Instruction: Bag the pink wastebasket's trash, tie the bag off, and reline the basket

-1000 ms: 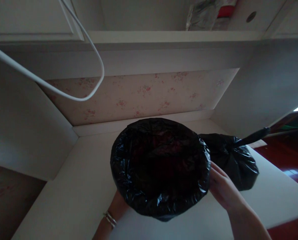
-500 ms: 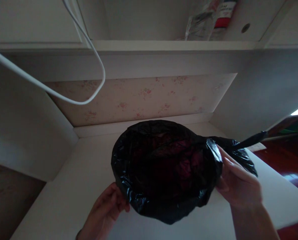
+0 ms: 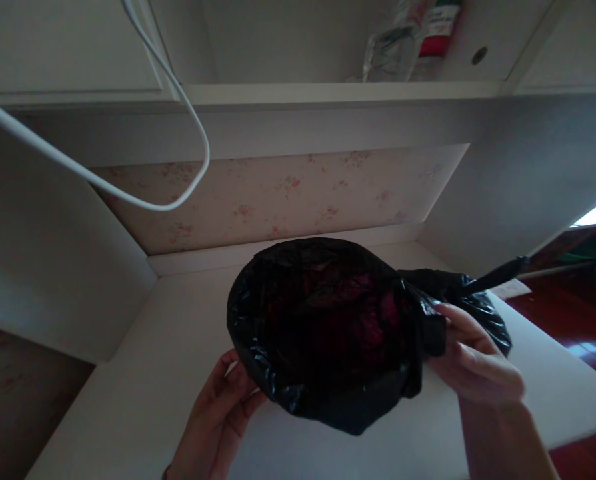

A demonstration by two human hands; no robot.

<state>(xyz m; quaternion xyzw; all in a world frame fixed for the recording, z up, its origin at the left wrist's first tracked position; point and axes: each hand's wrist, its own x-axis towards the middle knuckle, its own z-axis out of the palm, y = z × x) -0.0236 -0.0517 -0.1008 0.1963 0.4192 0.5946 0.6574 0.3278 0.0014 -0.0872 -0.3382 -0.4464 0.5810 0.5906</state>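
A black plastic trash bag (image 3: 348, 407) spreads wide at the mouth, its edge folded outward into a round rim. It seems to line a bin, whose body is hidden; the dark inside shows a reddish tint. My right hand (image 3: 478, 360) pinches a fold of the bag at the right of the rim. At the lower left, my left hand (image 3: 225, 407) grips the rim from outside, with its fingertips partly hidden behind the plastic. More black plastic (image 3: 483, 313) lies beyond my right hand, with a twisted strip sticking up to the right.
A white desk surface (image 3: 148, 400) lies below, with a floral-papered wall (image 3: 288, 193) behind. Overhead, a shelf edge (image 3: 338, 92) carries a clear plastic item (image 3: 391, 57) and a red-labelled bottle (image 3: 438, 33). A white cable (image 3: 198, 127) loops down at upper left.
At the right rim the plastic now bunches into a fold under my right fingers. My left hand has shifted slightly up and right along the rim.
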